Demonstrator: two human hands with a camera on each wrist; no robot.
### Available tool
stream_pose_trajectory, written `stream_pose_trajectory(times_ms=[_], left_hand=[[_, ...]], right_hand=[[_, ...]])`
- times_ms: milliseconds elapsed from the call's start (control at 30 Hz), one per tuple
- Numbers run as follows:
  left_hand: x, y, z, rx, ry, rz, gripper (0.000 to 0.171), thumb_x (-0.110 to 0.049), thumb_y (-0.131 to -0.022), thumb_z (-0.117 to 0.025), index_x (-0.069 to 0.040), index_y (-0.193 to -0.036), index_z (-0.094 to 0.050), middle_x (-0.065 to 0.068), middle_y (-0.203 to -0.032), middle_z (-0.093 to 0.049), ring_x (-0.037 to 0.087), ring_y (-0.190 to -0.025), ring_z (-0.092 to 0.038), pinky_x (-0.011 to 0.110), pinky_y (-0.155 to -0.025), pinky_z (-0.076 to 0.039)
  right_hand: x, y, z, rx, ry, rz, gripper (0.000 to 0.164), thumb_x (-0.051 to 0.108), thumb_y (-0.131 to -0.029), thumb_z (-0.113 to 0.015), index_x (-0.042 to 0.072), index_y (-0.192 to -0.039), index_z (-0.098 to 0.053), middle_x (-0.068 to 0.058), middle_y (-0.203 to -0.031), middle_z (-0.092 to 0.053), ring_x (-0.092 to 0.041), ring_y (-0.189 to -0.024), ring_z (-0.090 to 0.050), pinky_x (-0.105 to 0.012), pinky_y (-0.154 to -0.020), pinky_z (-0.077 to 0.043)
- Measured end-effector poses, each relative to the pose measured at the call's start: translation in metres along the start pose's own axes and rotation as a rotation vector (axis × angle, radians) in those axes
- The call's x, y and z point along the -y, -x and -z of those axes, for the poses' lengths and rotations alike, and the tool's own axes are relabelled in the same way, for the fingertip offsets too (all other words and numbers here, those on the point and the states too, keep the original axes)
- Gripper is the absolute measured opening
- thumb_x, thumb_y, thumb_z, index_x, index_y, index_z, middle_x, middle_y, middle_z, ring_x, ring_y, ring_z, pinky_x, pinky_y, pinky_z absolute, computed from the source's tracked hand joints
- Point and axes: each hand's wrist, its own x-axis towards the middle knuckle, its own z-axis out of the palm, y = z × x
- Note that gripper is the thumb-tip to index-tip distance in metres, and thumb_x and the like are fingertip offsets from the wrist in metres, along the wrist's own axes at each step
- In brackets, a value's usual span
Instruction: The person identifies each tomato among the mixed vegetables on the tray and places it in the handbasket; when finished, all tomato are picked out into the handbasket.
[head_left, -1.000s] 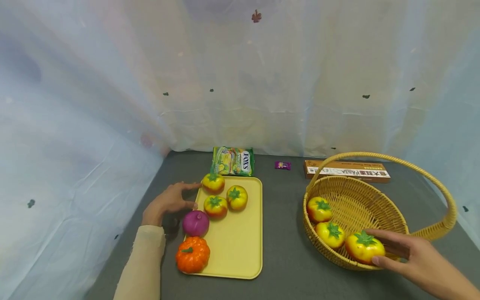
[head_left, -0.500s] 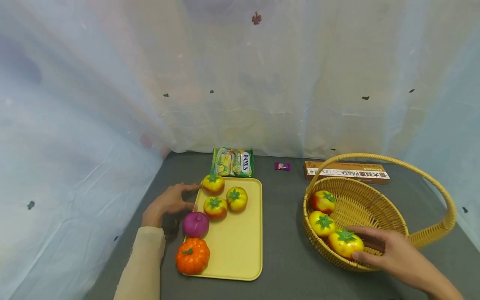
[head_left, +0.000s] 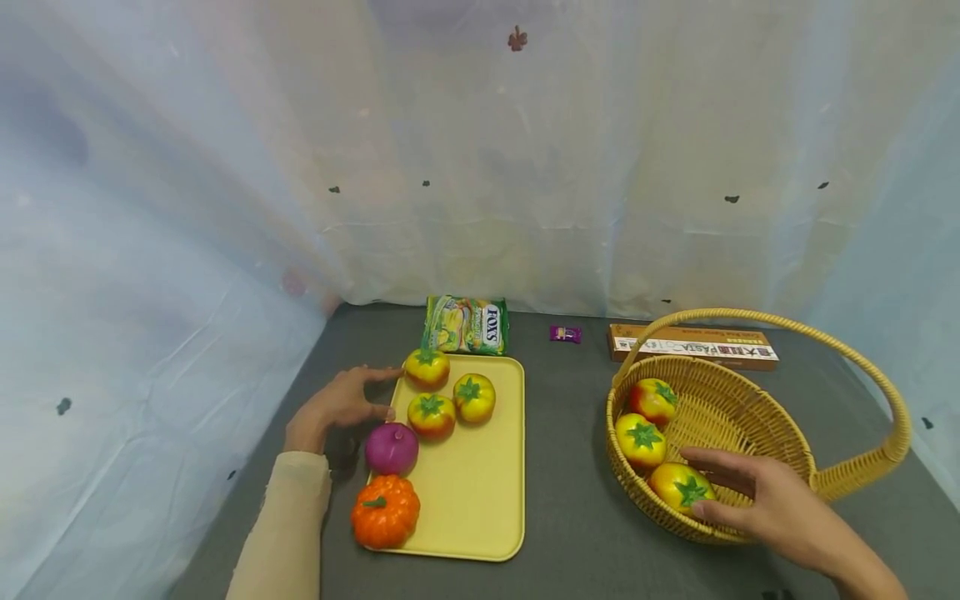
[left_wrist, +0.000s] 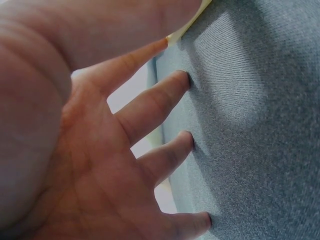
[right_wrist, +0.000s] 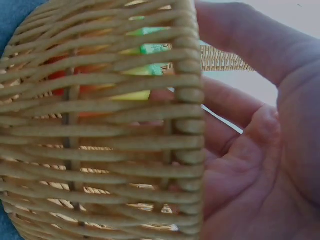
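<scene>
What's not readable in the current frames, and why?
Head: purple wrapper, print too small to read.
Head: basket, near rim partly behind the right hand.
Right wrist: fruit, mostly behind the basket weave; grip unclear.
Left wrist: left hand, thumb partly cut off by the top edge.

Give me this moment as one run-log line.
left hand: at tray; right hand: in basket, at front fruit, grip unclear; basket: three fruits; tray: three fruits, onion, pumpkin

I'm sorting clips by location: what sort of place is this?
Probably a makeshift filming booth: pale sheeting closes in the back and both sides of a grey tabletop, and a wicker basket and yellow tray hold glossy, artificial-looking produce.
</scene>
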Motion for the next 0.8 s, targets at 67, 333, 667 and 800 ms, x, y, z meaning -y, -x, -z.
stream_pose_trajectory(times_ms=[67,333,667,800], left_hand=[[0.000,0.000,0.000,-0.002,-0.004,-0.001,0.075,-0.032,-0.090,-0.090,-0.026,-0.159,-0.061,0.032,-0.166,-0.047,0.062,-0.158,-0.030,0.083,-0.122,-0.026],[0.000,-0.001,0.000,0.004,-0.013,0.004,0.075,-0.032,-0.091,-0.090,-0.027,-0.159,-0.060,0.032,-0.167,-0.046,0.063,-0.157,-0.032,0.083,-0.122,-0.026],[0.001,0.000,0.000,0.006,-0.003,0.007,0.075,-0.032,-0.090,-0.090,-0.027,-0.159,-0.060,0.034,-0.167,-0.044,0.064,-0.158,-0.028,0.084,-0.122,-0.024],[0.000,0.001,0.000,0.005,0.006,0.006,0.075,-0.032,-0.090,-0.091,-0.026,-0.159,-0.061,0.034,-0.167,-0.044,0.063,-0.159,-0.027,0.084,-0.123,-0.024]], right_hand=[[0.000,0.001,-0.001,-0.012,0.006,-0.005,0.060,0.036,-0.100,-0.082,0.007,-0.150,-0.066,-0.016,-0.148,-0.071,-0.007,-0.118,-0.076,-0.024,-0.091,-0.063],[0.012,-0.002,-0.003,-0.184,0.124,0.064,0.055,0.035,-0.094,-0.088,0.015,-0.144,-0.073,-0.006,-0.140,-0.077,-0.012,-0.115,-0.078,-0.025,-0.088,-0.063],[0.064,-0.025,-0.023,-0.266,-0.048,0.245,0.050,0.024,-0.095,-0.088,0.022,-0.143,-0.074,-0.001,-0.139,-0.077,-0.001,-0.126,-0.070,-0.019,-0.100,-0.059],[0.086,-0.044,-0.038,-0.260,-0.095,0.291,0.054,0.028,-0.095,-0.089,0.032,-0.146,-0.071,0.008,-0.142,-0.075,-0.005,-0.130,-0.070,-0.021,-0.106,-0.056]])
